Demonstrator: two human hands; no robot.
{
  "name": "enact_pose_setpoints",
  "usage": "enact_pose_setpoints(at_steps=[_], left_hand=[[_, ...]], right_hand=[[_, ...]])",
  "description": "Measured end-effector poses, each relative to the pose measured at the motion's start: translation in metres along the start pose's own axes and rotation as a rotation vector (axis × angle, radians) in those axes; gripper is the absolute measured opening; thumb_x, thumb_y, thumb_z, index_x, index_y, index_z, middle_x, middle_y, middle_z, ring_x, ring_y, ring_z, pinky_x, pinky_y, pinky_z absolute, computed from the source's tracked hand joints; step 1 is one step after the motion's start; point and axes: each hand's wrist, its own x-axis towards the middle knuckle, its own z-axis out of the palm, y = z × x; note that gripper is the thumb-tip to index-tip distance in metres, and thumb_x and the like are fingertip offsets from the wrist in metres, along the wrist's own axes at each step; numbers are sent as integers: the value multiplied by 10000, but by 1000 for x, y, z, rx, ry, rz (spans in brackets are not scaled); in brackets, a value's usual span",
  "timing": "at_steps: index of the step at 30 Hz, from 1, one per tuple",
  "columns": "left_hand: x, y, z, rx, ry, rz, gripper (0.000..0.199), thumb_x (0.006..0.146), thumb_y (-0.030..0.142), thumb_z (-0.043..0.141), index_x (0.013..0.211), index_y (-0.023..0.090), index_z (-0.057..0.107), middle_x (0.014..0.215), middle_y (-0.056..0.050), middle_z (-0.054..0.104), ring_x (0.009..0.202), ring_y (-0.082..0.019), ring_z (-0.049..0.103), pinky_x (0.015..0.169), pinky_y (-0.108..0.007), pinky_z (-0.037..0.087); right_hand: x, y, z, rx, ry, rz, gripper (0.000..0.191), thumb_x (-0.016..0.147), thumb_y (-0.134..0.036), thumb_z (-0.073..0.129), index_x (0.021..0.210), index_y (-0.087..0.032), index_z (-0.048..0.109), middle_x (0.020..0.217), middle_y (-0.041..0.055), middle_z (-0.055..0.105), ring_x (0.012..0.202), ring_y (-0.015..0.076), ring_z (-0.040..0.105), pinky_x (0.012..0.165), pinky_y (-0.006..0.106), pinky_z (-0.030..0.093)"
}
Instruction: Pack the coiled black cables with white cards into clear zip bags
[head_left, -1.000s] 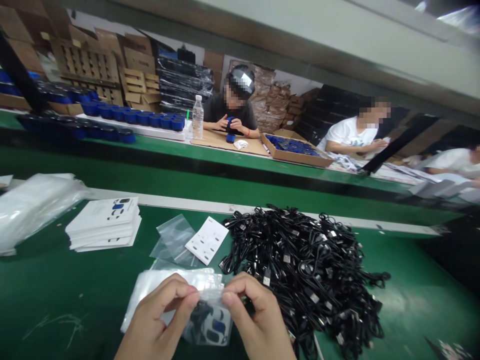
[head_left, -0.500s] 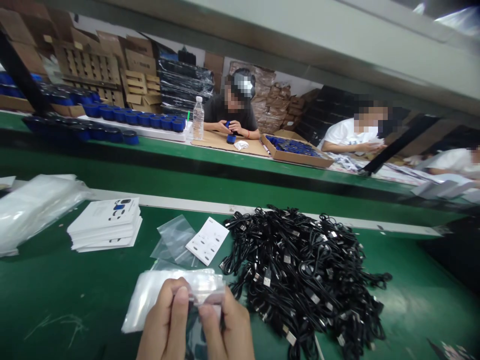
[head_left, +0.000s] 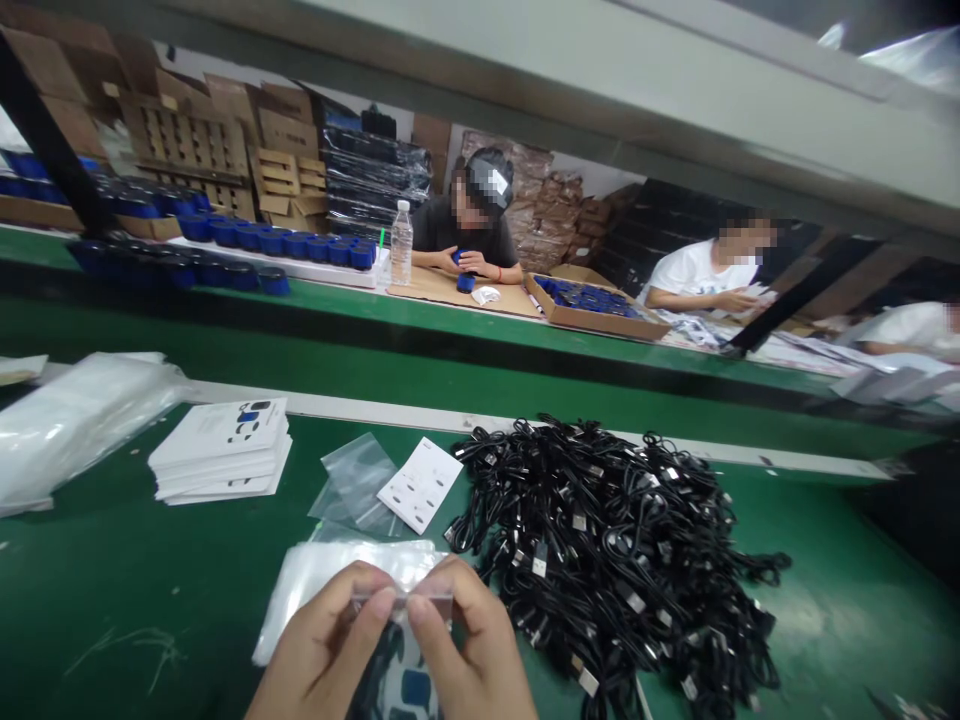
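Both thumbs and forefingers pinch the top edge of a clear plastic bag point(head_left: 390, 668) at the bottom centre. My left hand point(head_left: 322, 645) grips its left part, and my right hand point(head_left: 472, 640) grips it just beside. Through the film a printed card with dark and blue shapes shows. Under and behind my hands lies a pile of clear bags point(head_left: 292, 590). Farther back, more loose clear bags point(head_left: 356, 485) touch a white printed card point(head_left: 421, 485). A large heap of black cables point(head_left: 615, 540) with metal plugs lies to the right of my hands.
A stack of white leaflets point(head_left: 217, 455) and a bundle of plastic bags point(head_left: 82, 425) lie at left. Across the green bench point(head_left: 360, 360), people work beside blue items point(head_left: 277, 240), a water bottle point(head_left: 401, 245) and a cardboard tray point(head_left: 600, 318). A slanted beam crosses above.
My two hands have drawn closer together at the bag's top edge, and more of the card with blue shapes shows through the film. The view has shifted slightly.
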Motion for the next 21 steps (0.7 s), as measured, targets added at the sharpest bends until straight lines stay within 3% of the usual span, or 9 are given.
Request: enact_pose_setpoints(at_steps=[3,7,10,14,19,21], left_hand=[[3,0,-10,-72,-151,-42,299,750,536,631,737,238,654,732,38,587,708,-134,554,627,-182,421],[4,-5,-14,-67,-222,-32,342,761,520,628,646,199,651,651,39,465,593,-99,441,534,-194,342],[1,-8,-12,-47,-202,-9,371,758,521,627,617,178,632,634,44,424,556,-83,391,497,-189,293],[-2,-6,-9,-60,-148,5,354,746,495,649,590,181,603,623,48,422,558,-87,423,505,-176,327],[0,-2,-13,-21,-129,22,283,750,461,644,616,213,676,631,32,535,582,-102,513,539,-163,406],[0,-6,-20,67,-148,80,251,752,419,645,600,224,686,598,27,567,559,-111,542,522,-166,428]], right_hand=[[3,-1,-7,41,-45,-4,197,841,-270,541,661,-190,547,633,-29,464,589,125,457,549,232,339],[-5,5,-4,20,-21,7,171,829,-253,556,672,-185,564,622,-30,465,588,126,464,562,239,351],[-10,9,-1,12,-2,-7,225,850,-295,566,655,-183,570,617,-21,484,584,129,470,554,237,376],[-8,7,-7,-47,-12,-66,238,857,-298,568,649,-183,586,611,-8,521,597,143,511,569,243,409],[-4,-4,-22,-133,-245,-92,269,913,-255,471,743,-177,665,665,31,643,627,152,601,584,233,425],[-5,-7,-21,-175,-266,-139,300,930,-276,451,780,-189,696,673,35,681,615,152,620,575,233,425]])
